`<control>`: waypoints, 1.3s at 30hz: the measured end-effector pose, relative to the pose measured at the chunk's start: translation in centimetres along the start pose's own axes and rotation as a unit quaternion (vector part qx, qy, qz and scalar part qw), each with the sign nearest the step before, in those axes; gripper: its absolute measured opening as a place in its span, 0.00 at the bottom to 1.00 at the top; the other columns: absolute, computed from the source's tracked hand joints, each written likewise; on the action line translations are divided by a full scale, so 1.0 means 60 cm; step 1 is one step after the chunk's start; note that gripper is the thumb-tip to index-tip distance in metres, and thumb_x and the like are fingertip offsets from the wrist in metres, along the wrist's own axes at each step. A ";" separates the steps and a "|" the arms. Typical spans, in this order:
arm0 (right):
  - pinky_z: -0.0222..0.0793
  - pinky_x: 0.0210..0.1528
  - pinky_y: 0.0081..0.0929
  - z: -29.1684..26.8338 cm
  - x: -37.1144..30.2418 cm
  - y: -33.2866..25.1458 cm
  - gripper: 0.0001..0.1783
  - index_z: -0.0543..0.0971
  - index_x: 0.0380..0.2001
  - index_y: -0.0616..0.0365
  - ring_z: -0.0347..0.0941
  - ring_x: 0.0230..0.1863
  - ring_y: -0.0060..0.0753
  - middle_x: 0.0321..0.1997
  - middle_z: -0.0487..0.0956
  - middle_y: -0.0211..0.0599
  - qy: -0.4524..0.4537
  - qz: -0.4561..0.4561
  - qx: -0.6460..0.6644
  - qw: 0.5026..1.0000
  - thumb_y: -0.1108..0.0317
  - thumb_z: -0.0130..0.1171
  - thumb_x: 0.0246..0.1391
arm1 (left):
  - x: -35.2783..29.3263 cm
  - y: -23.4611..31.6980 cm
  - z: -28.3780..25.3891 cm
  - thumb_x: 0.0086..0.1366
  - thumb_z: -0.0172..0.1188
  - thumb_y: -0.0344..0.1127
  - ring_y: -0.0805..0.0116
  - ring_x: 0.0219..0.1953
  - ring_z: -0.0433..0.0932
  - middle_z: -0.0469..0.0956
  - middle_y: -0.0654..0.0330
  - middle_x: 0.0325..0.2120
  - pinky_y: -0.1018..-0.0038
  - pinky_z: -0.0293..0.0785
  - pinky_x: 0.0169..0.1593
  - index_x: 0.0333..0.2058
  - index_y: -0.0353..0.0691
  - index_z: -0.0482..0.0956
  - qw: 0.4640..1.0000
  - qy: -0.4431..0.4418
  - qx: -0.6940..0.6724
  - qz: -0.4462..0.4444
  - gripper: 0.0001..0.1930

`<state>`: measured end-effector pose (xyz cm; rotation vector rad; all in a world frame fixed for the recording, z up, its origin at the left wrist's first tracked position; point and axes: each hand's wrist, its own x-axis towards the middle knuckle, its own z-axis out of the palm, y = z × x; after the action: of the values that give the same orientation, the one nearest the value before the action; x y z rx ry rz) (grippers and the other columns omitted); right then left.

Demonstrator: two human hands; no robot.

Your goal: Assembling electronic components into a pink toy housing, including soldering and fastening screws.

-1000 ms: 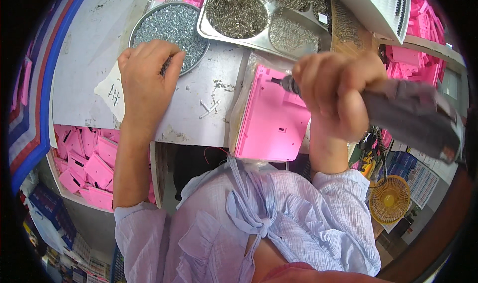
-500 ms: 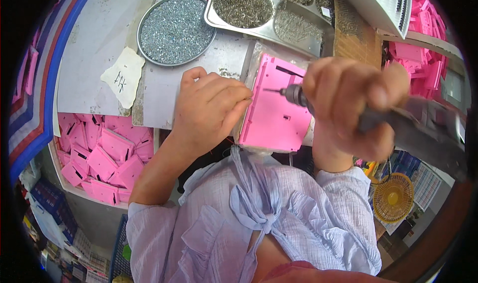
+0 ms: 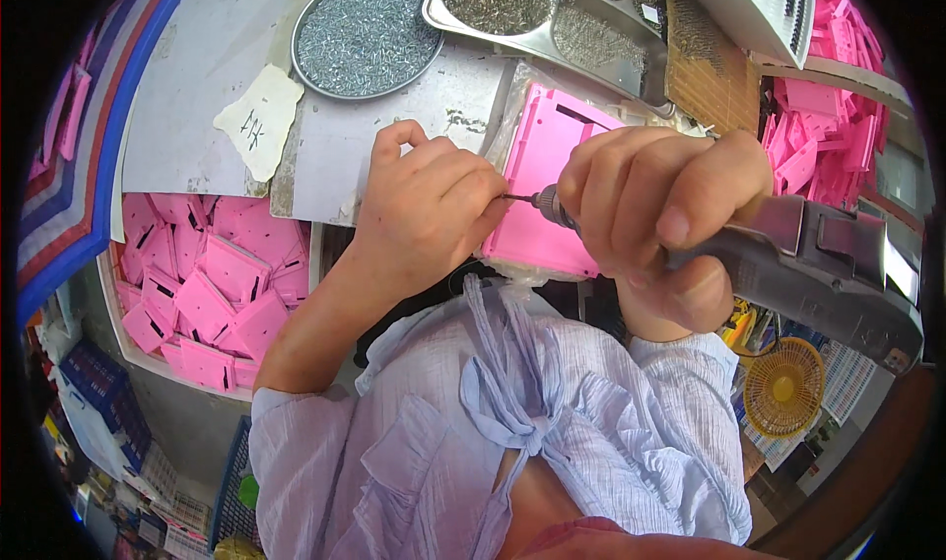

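Observation:
My right hand [image 3: 660, 215] is wrapped round a dark power screwdriver [image 3: 798, 264], which lies nearly level and points left. Its thin bit reaches the pinched fingertips of my left hand [image 3: 429, 200], at the left edge of a pink plastic panel [image 3: 537, 215]. Whatever small thing the left fingertips hold is hidden at the bit's tip. The panel lies in front of my body on a surface with clear plastic wrap, with a dark slot near its far edge. My right hand covers part of its right side.
Beyond my left hand stands a round tray of silvery screws [image 3: 370, 33]. A metal tray [image 3: 591, 43] with small fasteners is to its right. Pink panels fill a bin [image 3: 222, 304] at left, and more pink parts [image 3: 818, 131] lie far right. A torn paper [image 3: 259, 122] lies on the table.
The screwdriver has swung left and levelled, so its bit now meets my left fingertips. The right hand moved slightly left with it. The whole view has shifted a little.

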<state>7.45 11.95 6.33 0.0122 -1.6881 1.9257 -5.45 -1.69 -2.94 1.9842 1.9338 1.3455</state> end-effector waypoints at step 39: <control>0.64 0.22 0.30 0.034 -0.041 -0.004 0.17 0.74 0.41 0.50 0.66 0.13 0.22 0.15 0.69 0.21 0.010 0.025 -0.008 1.000 0.51 0.65 0.62 | -0.054 0.031 0.003 0.55 0.70 0.34 0.70 0.34 0.77 0.82 0.70 0.32 0.60 0.58 0.50 0.34 0.45 0.82 0.998 -0.008 -0.048 -0.043 0.08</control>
<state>8.88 9.07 6.07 -0.0559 -1.7050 1.9431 -3.34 -4.68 -3.65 1.8415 1.8867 1.3694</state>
